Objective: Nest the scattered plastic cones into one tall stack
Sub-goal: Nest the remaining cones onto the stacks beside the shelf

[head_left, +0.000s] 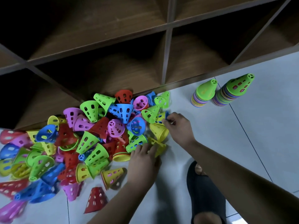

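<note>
Wooden shelving (168,50) backs the cone pile (90,135); two stacks (204,94) stand well apart.

A single wide-angle camera worn on the person's head looks forward and steeply down at the tiled floor (226,126) from close above. Both forearms enter from the near edge. The left hand (142,160) sits mid-frame and the right hand (178,126) just beyond it, both at the heap of cones (90,139) that fills the left half. A shorter stack (203,94) and a taller stack (233,91) stand far right. The wooden shelf (113,46) spans the far side, its lines splayed by the lens. A slippered foot (205,191) lies at the near edge. The near left corner is blurred.
</note>
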A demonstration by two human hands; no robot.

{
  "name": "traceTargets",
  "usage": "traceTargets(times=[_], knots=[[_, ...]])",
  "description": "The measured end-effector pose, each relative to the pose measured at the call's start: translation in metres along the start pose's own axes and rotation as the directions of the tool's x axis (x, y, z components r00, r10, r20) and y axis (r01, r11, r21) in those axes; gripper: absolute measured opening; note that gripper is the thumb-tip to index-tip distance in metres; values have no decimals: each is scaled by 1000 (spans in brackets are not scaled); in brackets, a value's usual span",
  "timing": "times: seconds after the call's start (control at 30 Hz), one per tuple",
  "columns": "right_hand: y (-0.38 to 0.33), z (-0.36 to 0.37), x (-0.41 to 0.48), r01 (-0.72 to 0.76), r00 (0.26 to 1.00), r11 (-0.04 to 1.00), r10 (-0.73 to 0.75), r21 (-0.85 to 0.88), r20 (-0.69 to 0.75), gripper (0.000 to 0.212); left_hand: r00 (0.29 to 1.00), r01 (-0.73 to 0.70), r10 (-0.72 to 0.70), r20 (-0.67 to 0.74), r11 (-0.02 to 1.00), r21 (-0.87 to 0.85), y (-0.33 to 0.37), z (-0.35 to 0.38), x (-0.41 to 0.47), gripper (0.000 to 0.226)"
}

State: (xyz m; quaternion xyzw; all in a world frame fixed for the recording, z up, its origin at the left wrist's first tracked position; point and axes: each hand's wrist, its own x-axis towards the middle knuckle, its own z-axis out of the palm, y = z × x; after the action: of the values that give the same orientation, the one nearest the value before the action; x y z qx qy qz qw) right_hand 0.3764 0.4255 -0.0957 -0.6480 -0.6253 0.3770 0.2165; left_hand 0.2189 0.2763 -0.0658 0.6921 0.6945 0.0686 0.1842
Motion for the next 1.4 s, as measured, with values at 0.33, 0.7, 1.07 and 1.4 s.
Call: traceTargets(times=[0.33,0.7,1.07,1.4], knots=[[21,-19,-2,-208,976,923,215,323,12,19,1000,4,-4,11,998,62,6,18,10,28],[34,-32,-22,-416,898,831,440,369,19,10,999,-41,41,-20,999,-32,9,8,19,46],[-11,6,-38,-262,965,958,257,115,60,31,987,-93,81,-141,993,-78,9,20,10,14],[-1,-11,-38,-279,960,923,277,265,43,18,984,-137,115,-135,978,-159,4,31,14,29]])
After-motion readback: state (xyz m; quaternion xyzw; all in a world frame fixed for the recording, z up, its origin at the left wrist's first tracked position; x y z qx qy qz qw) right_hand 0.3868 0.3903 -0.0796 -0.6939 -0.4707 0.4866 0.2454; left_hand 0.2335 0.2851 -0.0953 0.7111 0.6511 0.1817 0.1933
